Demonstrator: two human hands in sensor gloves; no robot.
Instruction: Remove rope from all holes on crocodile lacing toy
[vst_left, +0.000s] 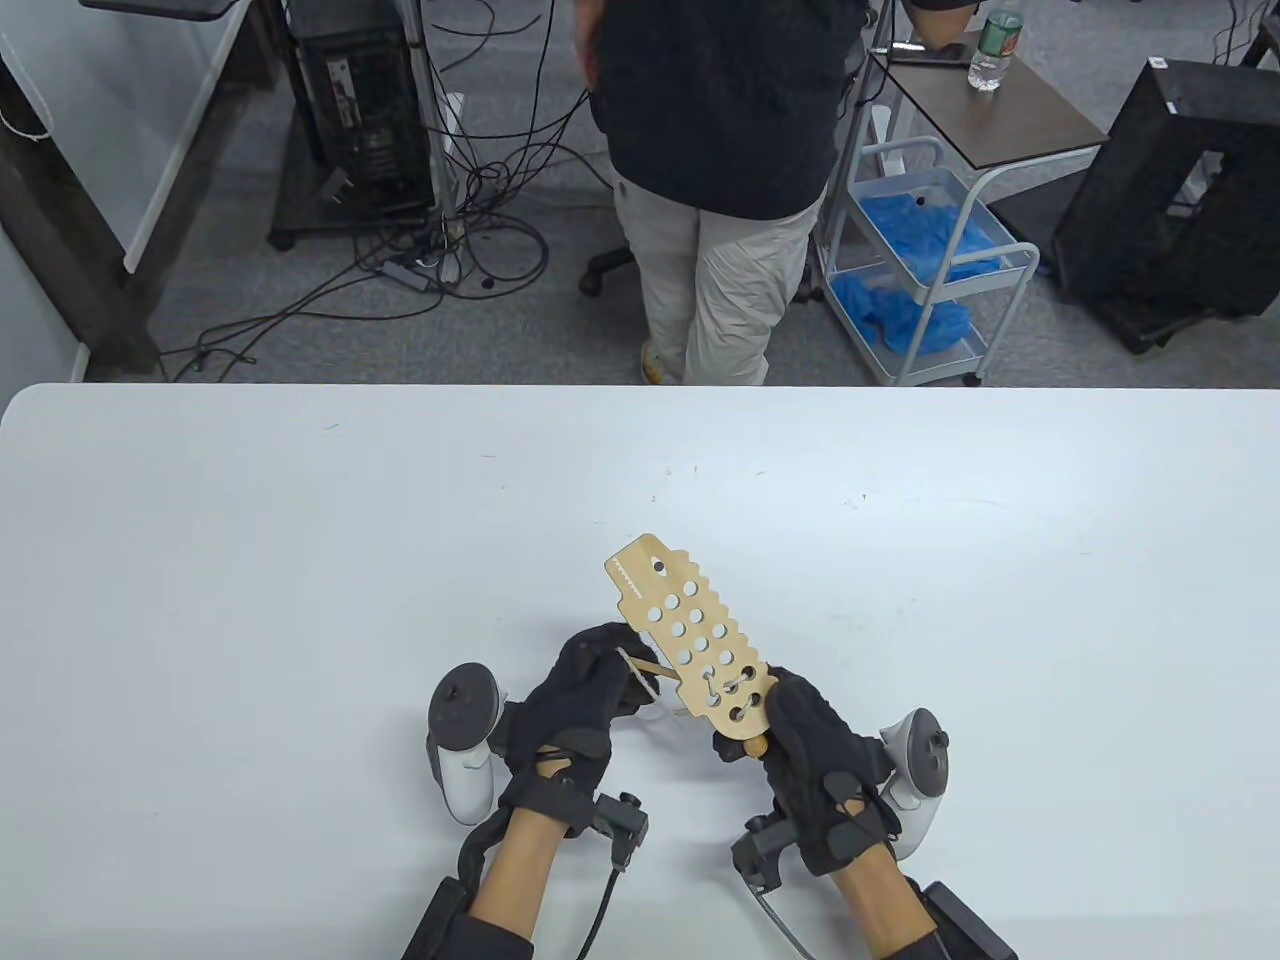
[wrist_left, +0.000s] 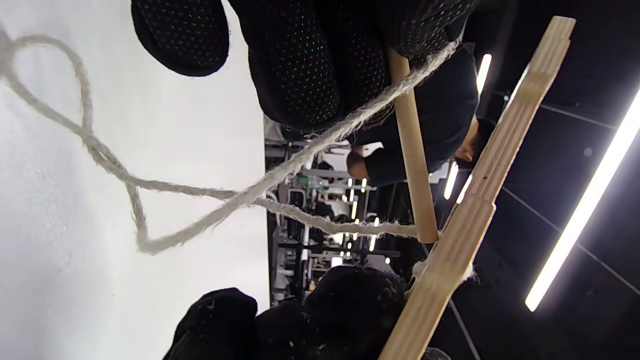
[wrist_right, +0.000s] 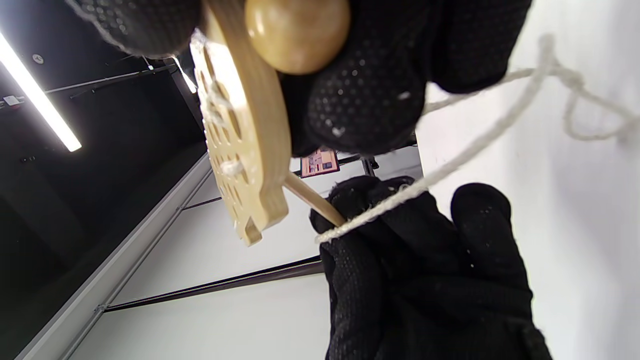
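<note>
The wooden crocodile lacing board (vst_left: 690, 640) is tilted up off the table, head end pointing away. My right hand (vst_left: 815, 745) grips its near end; a round wooden ball (wrist_right: 297, 30) sits against that hand's fingers. White rope (vst_left: 728, 687) still threads the few holes nearest that hand. My left hand (vst_left: 590, 690) pinches the thin wooden needle (wrist_left: 412, 145) together with the rope (wrist_left: 320, 145); the needle's tip meets the board's underside (wrist_left: 460, 240). Slack rope loops (wrist_left: 95, 145) lie on the table below. The board's edge also shows in the right wrist view (wrist_right: 250, 145).
The white table (vst_left: 300, 560) stretches wide on all sides of my hands. Beyond its far edge a person (vst_left: 720, 180) stands, beside a white trolley (vst_left: 930, 260) with blue cloths, plus cables and a computer tower on the floor.
</note>
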